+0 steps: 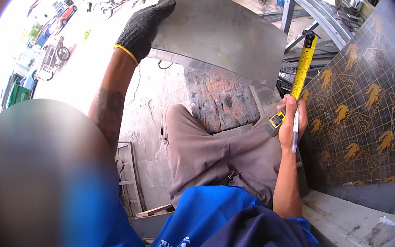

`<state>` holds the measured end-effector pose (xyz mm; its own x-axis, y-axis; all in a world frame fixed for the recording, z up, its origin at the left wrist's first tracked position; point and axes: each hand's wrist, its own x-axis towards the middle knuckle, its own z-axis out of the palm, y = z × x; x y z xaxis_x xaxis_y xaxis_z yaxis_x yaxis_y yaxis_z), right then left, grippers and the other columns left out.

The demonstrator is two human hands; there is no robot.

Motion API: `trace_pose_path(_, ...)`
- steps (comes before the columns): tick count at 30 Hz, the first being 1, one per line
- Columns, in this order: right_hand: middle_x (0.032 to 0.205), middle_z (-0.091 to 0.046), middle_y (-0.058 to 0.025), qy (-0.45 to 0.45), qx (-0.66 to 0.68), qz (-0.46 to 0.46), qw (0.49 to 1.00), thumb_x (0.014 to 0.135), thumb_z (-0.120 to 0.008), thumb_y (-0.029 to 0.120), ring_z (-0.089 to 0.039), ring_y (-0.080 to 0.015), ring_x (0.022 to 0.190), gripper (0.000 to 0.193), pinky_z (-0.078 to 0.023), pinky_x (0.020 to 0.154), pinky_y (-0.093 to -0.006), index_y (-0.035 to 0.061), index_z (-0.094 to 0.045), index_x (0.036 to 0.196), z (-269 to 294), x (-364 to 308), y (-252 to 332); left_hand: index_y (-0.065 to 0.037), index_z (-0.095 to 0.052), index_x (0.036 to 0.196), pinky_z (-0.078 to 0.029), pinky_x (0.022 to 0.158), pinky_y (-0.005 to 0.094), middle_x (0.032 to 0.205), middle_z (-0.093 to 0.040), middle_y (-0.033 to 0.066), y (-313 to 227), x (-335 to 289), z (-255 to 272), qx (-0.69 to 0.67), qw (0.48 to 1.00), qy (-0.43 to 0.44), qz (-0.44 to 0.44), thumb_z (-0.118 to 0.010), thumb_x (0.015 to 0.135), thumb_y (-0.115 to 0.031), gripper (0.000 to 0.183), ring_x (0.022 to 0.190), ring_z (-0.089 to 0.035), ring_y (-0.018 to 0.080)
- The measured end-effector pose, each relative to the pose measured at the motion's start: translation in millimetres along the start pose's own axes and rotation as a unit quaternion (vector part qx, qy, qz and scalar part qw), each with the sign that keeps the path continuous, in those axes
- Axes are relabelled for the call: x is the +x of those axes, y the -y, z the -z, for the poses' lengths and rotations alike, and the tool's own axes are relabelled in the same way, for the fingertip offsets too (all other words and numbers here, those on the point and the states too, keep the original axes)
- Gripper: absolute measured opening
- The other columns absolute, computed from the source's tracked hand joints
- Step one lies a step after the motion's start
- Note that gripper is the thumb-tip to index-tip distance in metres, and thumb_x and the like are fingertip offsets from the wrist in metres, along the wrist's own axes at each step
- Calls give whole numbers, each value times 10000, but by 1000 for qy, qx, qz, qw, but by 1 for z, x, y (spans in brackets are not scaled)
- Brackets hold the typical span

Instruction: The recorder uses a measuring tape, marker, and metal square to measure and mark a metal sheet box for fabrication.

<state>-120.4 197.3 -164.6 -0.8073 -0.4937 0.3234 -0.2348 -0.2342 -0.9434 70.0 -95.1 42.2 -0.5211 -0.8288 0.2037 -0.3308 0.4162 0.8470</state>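
My left hand (142, 30) wears a black knit glove with a yellow cuff. Its fingers are closed on the left edge of a flat grey metal sheet (218, 32), which is tilted above my knees. Bare and to the right of the sheet, my right hand (292, 121) grips a tape measure (276, 122) with a yellow and black case. The yellow blade (305, 67) sticks out upward, past the sheet's right corner. A white pen (296, 133) is held in the same hand, pointing down along the wrist.
A worn wooden board (219, 96) lies beneath the sheet. On the right leans a dark printed panel (363, 108); behind it a metal frame (314, 8) carries clutter. A small metal grille (127, 176) stands left of my legs. A blurred patch covers the lower left.
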Motion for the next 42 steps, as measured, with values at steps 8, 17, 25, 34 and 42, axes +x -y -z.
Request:
trace_pose_path(8, 977, -684, -120, -9, -60, 29, 998, 1077, -565, 308, -634, -175, 790, 349, -509, 749, -328, -30, -648, 1060, 23, 1, 12, 5, -704, 1214, -551, 879, 294, 1117, -726, 83, 61, -13, -28, -190, 972, -13, 138, -692, 990, -401, 464, 951, -675, 155)
trace_pose_path(17, 959, -678, -100, 77, -91, -4, 993, 1063, -593, 312, -633, -158, 781, 340, -502, 737, -313, -16, -683, 1069, 25, 3, 34, -7, -701, 1196, -538, 866, 302, 1062, -717, 52, 88, -55, -59, -313, 920, -64, 227, -650, 1024, -365, 401, 891, -645, 151)
trace_pose_path(25, 976, -712, -96, 148, -127, -19, 981, 1053, -610, 381, -634, -127, 799, 417, -514, 771, -295, -25, -694, 1097, 14, 2, 27, -1, -685, 1233, -512, 901, 306, 1110, -708, 84, 136, -73, -67, -393, 892, -90, 203, -678, 1010, -312, 383, 980, -641, 159)
trace_pose_path(34, 873, -664, -64, 174, -157, -28, 972, 1021, -672, 246, -615, -128, 724, 268, -501, 688, -286, -17, -697, 1060, 2, 22, 27, 47, -621, 1325, -522, 973, 296, 1213, -702, 111, 173, -74, -74, -436, 847, -125, 276, -644, 1034, -253, 419, 1091, -655, 175)
trace_pose_path(42, 862, -670, -137, 258, -286, 105, 917, 974, -723, 181, -659, -261, 727, 218, -519, 675, -373, -26, -691, 1032, -27, 69, 40, 55, -600, 1365, -461, 1090, 309, 1363, -647, 134, 182, -80, -70, -443, 838, -143, 286, -641, 1037, -286, 475, 1240, -612, 188)
